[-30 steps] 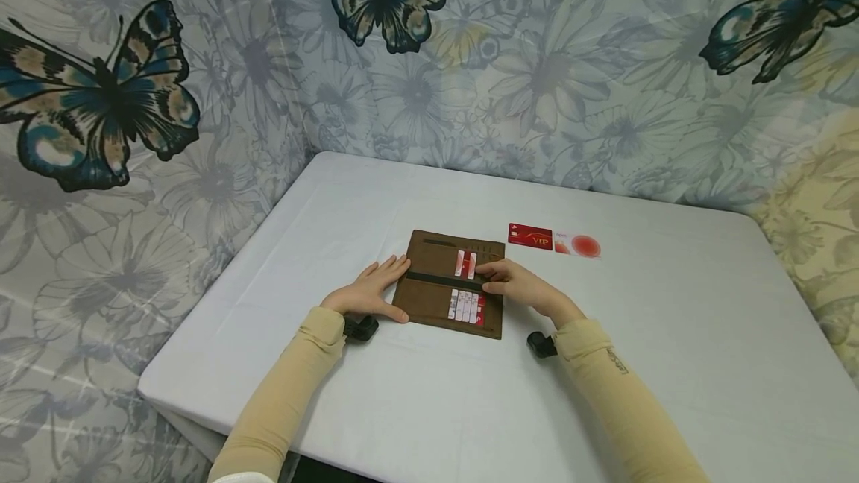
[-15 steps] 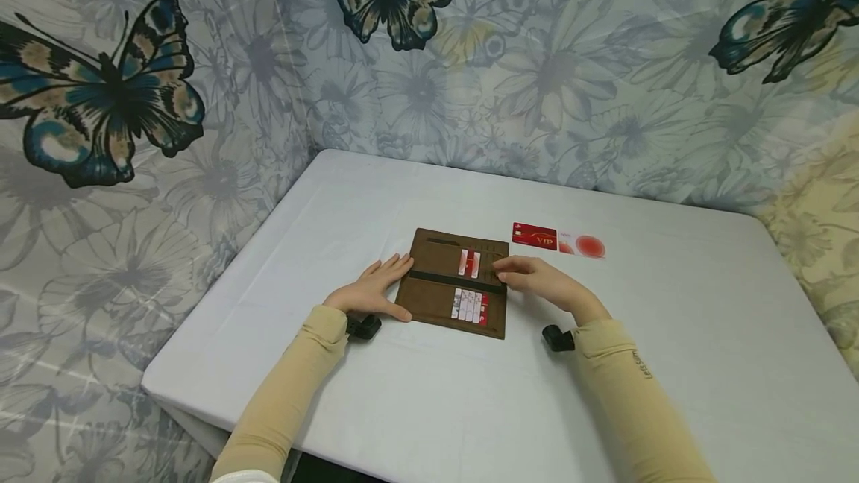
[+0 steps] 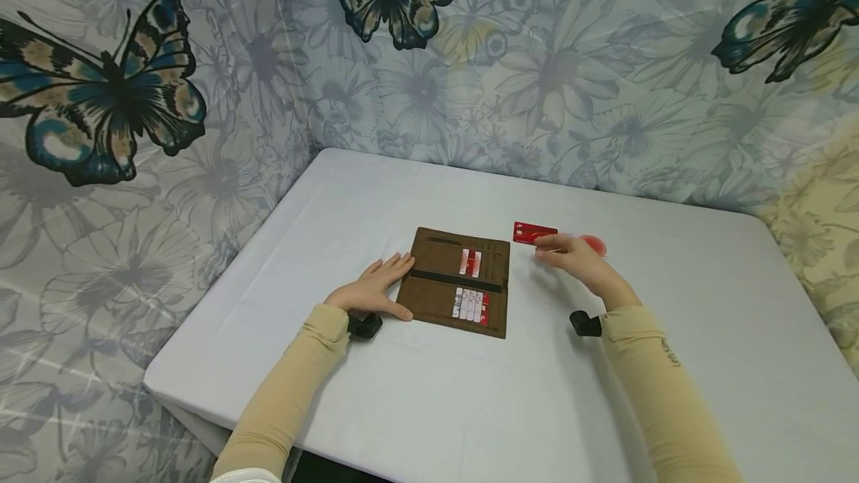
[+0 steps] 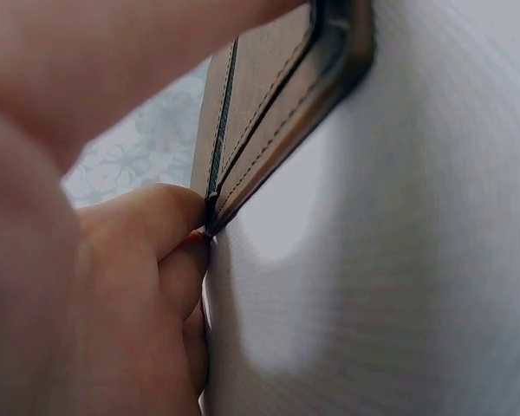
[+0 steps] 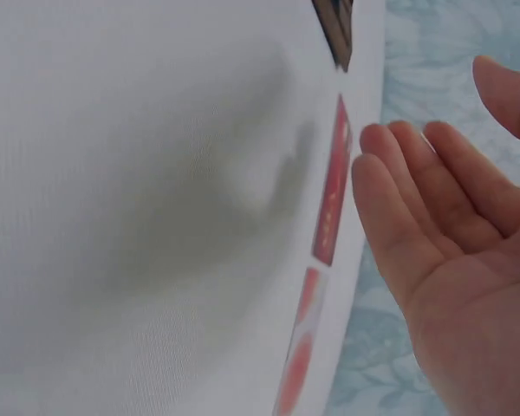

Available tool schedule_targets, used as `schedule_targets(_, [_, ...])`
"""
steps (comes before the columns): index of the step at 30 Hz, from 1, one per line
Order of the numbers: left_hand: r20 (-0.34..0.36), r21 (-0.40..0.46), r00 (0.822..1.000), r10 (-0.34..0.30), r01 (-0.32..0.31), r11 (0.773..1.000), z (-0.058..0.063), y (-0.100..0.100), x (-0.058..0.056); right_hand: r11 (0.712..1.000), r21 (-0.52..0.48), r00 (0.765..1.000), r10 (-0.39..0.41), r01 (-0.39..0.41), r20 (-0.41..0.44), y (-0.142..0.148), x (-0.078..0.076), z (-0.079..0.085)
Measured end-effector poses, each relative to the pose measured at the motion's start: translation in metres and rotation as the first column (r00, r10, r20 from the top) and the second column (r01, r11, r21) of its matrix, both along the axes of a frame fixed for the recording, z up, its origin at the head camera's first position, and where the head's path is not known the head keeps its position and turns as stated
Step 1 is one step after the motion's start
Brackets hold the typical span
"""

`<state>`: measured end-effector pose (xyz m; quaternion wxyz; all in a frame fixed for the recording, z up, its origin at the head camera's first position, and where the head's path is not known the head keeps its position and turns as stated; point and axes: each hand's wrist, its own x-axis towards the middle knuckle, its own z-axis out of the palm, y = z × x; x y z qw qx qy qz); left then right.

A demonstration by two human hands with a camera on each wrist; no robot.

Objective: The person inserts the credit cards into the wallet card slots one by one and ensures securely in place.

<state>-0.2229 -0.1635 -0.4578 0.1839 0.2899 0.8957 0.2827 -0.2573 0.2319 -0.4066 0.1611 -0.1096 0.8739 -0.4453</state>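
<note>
A brown wallet (image 3: pixel 429 302) lies spread flat on the white table, with a dark strap across its middle. Cards show in its slots: red and white ones (image 3: pixel 470 263) in the far half, several pale ones and a red one (image 3: pixel 471 305) in the near half. My left hand (image 3: pixel 372 291) rests at the wallet's left edge, fingers and thumb spread and touching it. Over the loose cards hovers my right hand (image 3: pixel 579 261), holding nothing, its fingers extended in the right wrist view. Beneath it are a red VIP card (image 5: pixel 333 186) and a white card with a red circle (image 5: pixel 299 355).
The white-covered table (image 3: pixel 429 408) reaches back to a wall (image 3: pixel 570 95) patterned with flowers and butterflies. Small black wrist cameras sit on both wrists. The table's front edge shows at the lower left.
My right hand has left the wallet's right side and moved right and away from me, over the loose cards. My left hand has stayed at the wallet's left edge.
</note>
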Motion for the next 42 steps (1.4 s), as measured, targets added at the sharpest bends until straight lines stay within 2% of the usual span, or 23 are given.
schedule_targets(9, [-0.007, 0.004, 1.000, -0.005, 0.005, 1.000, 0.000, 0.000, 0.000, 0.984, 0.016, 0.984, -0.179, 0.179, -0.007, 0.008, -0.014, -0.002])
schedule_targets(19, [-0.009, 0.006, 1.000, -0.004, 0.004, 1.000, 0.002, 0.000, 0.000, 0.961, 0.008, 0.961, -0.277, 0.277, -0.021, 0.015, -0.030, -0.002])
schedule_targets(24, [-0.009, 0.012, 1.000, -0.012, 0.012, 1.000, 0.002, 0.000, 0.000, 0.956, -0.012, 0.956, -0.293, 0.293, 0.014, 0.018, -0.036, -0.008])
schedule_targets(29, [-0.015, -0.002, 1.000, -0.010, 0.010, 1.000, -0.001, 0.001, 0.000, 0.955, 0.015, 0.954, -0.296, 0.295, 0.047, 0.021, -0.041, -0.015])
schedule_targets(42, [-0.014, 0.005, 1.000, -0.010, 0.010, 1.000, 0.000, 0.001, 0.003, 0.956, 0.102, 0.959, -0.279, 0.275, 0.037, 0.016, -0.049, -0.016])
